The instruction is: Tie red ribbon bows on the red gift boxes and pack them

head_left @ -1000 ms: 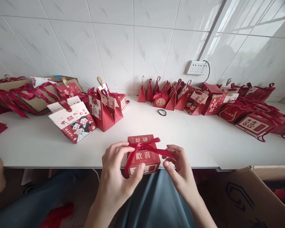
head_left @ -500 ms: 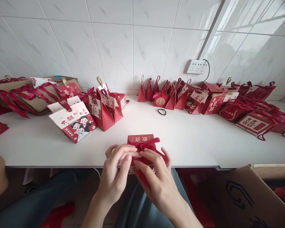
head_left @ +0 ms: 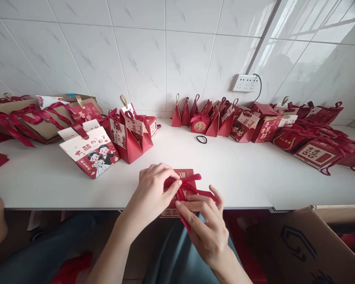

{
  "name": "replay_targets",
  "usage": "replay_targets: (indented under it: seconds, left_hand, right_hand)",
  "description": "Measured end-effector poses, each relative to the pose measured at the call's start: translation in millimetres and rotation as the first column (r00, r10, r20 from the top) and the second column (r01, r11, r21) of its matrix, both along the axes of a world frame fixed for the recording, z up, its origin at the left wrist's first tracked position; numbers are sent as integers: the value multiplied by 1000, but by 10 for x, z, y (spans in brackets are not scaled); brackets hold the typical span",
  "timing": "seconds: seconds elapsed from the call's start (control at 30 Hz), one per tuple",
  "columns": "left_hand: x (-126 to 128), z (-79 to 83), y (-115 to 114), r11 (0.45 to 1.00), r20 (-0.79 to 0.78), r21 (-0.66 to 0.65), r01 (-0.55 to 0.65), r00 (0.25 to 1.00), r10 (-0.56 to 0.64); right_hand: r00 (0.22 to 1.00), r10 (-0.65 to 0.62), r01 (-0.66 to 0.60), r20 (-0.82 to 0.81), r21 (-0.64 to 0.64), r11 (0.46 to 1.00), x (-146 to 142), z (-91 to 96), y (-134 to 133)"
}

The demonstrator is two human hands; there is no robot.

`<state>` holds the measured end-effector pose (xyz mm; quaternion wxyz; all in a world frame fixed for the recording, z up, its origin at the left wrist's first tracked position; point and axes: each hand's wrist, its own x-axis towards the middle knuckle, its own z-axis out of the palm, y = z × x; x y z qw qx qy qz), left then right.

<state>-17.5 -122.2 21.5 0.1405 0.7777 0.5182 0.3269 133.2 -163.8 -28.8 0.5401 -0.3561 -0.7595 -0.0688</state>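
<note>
A small red gift box [head_left: 185,176] with gold characters sits at the front edge of the white table [head_left: 47,177]. A red ribbon [head_left: 192,186] is wrapped over its top. My left hand [head_left: 152,195] lies over the box's left half, its fingers pinching the ribbon near the knot. My right hand [head_left: 208,228] is below and to the right of the box, its fingers closed on a ribbon end that trails down off the table edge. Most of the box front is hidden behind my hands.
Several red gift boxes and bags [head_left: 219,120] line the back wall and right side. A printed bag with a cartoon couple [head_left: 91,152] and a red folded box [head_left: 130,138] stand at left. A black hair tie [head_left: 201,139] lies mid-table. A cardboard carton [head_left: 316,244] stands at lower right.
My left hand has moved up onto the box top and pinched the ribbon. My right hand has dropped lower with a ribbon end, after both had come together over the box.
</note>
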Motion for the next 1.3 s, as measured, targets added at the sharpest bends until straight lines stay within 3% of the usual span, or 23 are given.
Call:
replay_targets:
  seconds: [0.27, 0.73, 1.13, 1.3]
  left_hand:
    - [60, -35, 5, 997, 15, -54, -47, 999, 48]
    - [80, -43, 29, 994, 40, -80, -72, 996, 75]
    - [69, -75, 61, 996, 78, -59, -60, 995, 65]
    - [58, -99, 54, 997, 59, -35, -65, 996, 67]
  right_hand:
    - [998, -59, 60, -18, 77, 995, -75, -54, -19]
    - [999, -45, 44, 27, 46, 998, -125, -21, -119]
    - [999, 15, -14, -51, 23, 1000, -250, -72, -199]
    - [988, 155, -155, -7, -18, 988, -94, 106, -205]
